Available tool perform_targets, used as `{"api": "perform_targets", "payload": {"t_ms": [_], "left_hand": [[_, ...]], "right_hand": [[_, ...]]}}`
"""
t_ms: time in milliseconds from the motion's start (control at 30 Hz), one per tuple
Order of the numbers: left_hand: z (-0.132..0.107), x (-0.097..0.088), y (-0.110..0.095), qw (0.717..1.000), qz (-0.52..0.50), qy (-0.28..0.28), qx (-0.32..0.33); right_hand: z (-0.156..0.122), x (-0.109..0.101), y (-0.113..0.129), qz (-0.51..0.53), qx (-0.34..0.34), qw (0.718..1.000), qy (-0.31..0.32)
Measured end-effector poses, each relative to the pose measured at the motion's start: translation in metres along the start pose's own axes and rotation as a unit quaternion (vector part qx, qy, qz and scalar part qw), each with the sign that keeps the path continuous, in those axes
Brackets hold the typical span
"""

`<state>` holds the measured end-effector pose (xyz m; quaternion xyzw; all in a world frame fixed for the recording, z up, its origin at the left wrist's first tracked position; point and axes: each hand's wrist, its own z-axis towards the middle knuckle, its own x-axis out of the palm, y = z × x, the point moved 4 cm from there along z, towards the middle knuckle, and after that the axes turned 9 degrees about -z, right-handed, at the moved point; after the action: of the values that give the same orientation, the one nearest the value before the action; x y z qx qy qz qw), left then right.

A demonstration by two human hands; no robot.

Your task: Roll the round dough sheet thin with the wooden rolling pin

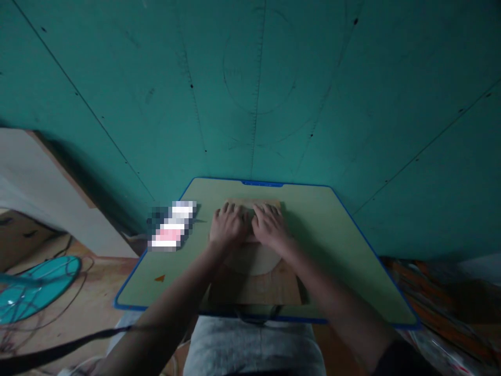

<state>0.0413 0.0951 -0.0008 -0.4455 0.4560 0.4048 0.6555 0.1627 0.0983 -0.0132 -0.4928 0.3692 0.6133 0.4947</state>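
A wooden board (254, 292) lies on the light green tabletop (336, 250) in front of me. On the board is a pale, flat, rounded sheet (254, 261) that looks like dough. My left hand (230, 225) presses down over the far part of the sheet, its fingers bent. Beside it, my right hand (270, 223) has the same curled pose, with a small gap between the thumbs. Both hands cover whatever lies beneath them. The dim light hides what the fingers hold.
A phone with a blurred screen (172, 230) stands at the table's left side. Near it lies a small orange triangle (159, 279). Behind the table rises a green wall (258, 94). A turquoise round base with cables (43, 287) is on the floor at left.
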Motion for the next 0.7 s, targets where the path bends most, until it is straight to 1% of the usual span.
{"api": "perform_targets", "payload": {"t_ms": [67,133,200,300,367,433,467,533,633,700], "left_hand": [[0.022,-0.004,0.002,1.0,0.003,0.017,0.0],[0.028,-0.007,0.002,1.0,0.006,0.017,0.001],[0.018,-0.006,0.002,1.0,0.006,0.018,0.002],[-0.011,-0.002,0.002,1.0,0.008,0.009,0.007],[-0.026,0.0,0.001,1.0,0.016,-0.004,0.015],[-0.033,0.0,0.0,1.0,0.021,-0.013,0.019],[-0.031,0.0,0.001,1.0,0.019,-0.014,0.016],[-0.022,0.001,0.002,1.0,0.01,-0.005,0.009],[0.003,0.004,0.004,1.0,-0.004,0.027,0.004],[0.022,0.007,0.007,0.999,-0.009,0.04,0.002]], "right_hand": [[0.023,-0.003,-0.005,-0.002,0.022,1.0,0.017],[0.027,-0.007,-0.005,-0.004,0.031,0.999,0.019],[0.011,-0.011,0.0,-0.004,0.017,1.0,0.002],[-0.035,-0.013,0.014,-0.021,-0.034,0.999,-0.032],[-0.061,-0.013,0.022,-0.041,-0.057,0.997,-0.039],[-0.072,-0.011,0.023,-0.053,-0.058,0.996,-0.032],[-0.072,-0.01,0.021,-0.053,-0.055,0.997,-0.026],[-0.06,-0.007,0.016,-0.045,-0.06,0.997,-0.018],[-0.028,-0.002,0.004,-0.03,-0.08,0.996,-0.008],[-0.006,0.001,-0.004,-0.024,-0.082,0.996,-0.001]]}}
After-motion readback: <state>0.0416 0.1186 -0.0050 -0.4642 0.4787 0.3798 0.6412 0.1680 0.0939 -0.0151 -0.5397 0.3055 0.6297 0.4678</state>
